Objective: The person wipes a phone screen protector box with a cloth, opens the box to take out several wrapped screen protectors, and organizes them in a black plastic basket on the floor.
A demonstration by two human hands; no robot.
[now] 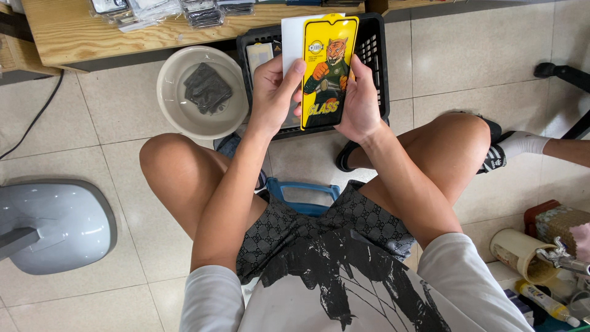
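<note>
While I sit over the black basket (376, 55), the yellow glass-protector packet (326, 67) stands upright between my palms, long axis running away from me. My left hand (270, 92) and right hand (359, 98) clamp its opposite long edges, equally near.

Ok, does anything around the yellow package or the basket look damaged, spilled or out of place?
Nothing stands out. Both hands, left hand and right hand, hold the yellow flat package upright over the black plastic basket. The package looks flat and intact. A dark crumpled cloth lies inside the cream basin, nothing spilled.
</note>
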